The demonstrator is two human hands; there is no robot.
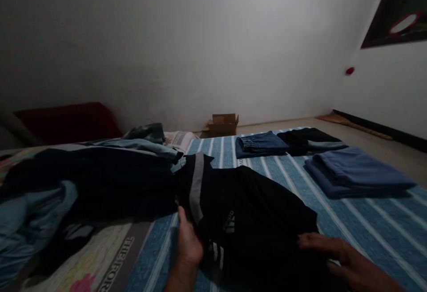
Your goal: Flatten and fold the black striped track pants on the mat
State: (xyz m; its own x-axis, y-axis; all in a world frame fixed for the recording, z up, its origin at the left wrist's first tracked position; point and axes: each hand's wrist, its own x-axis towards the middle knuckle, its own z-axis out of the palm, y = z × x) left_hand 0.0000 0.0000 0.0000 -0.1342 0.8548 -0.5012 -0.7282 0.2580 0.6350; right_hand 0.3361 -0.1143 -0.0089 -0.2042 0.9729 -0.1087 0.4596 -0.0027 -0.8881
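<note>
A blue cloth [370, 221] with white stripes is covering the right side of the surface, and along its left edge a flowered cloth [78, 267] is showing beneath a loose heap of clothes [110, 178]. Pale walls [213, 52] are enclosing the dim room; a cardboard box [222, 127] is sitting open just beyond the striped cloth's far edge, and a red panel [70, 123] is standing behind the heap. Folded jeans [262, 144] are lying near that far edge, a folded black garment [323, 143] is resting beside them toward the far right corner, and a folded blue garment [360, 172] is lying nearer, by the right edge. The black garment with the grey band [263, 207] is lying near the striped cloth's left edge, beside the heap. The left hand [189, 243] is touching its left side, thumb pointing away from the wearer, fingers hiding; whether they are gripping, I cannot tell. The right hand [343, 258] is reaching in from the right, fingers resting on the fabric; I cannot tell whether it is pinching.
</note>
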